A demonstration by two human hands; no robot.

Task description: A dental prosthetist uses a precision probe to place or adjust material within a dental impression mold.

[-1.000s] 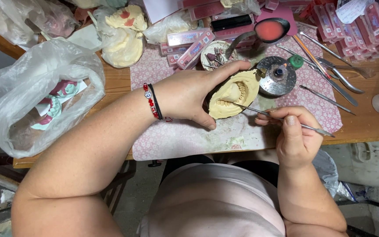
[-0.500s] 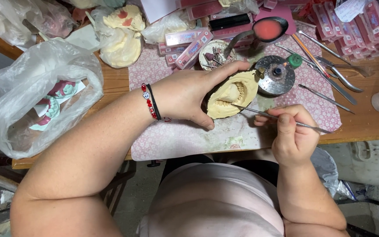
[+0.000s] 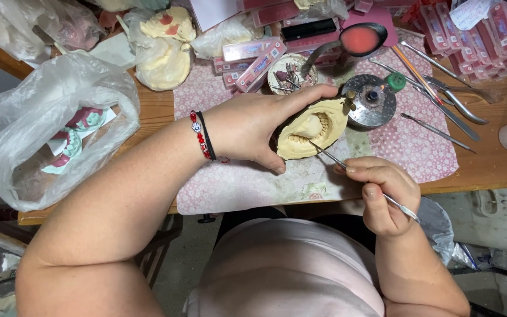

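My left hand (image 3: 256, 126) grips a cream plaster dental cast (image 3: 314, 129) and holds it tilted over a pink patterned mat (image 3: 230, 188). The cast's row of teeth faces me. A thin metal instrument (image 3: 335, 158) is pinched in my right hand (image 3: 382, 191), and its tip touches the teeth of the cast. On my left wrist sit red and black bracelets (image 3: 202, 135).
A round metal burner (image 3: 372, 100) stands just right of the cast. Several metal tools (image 3: 441, 108) lie at the right. Pink boxes (image 3: 252, 58), a spoon with pink wax (image 3: 359, 38), more plaster casts (image 3: 165, 56) and a plastic bag (image 3: 48, 123) crowd the wooden table (image 3: 488, 167).
My right hand has shifted slightly lower and to the right along the cast with the instrument. The left hand keeps the cast in about the same place.
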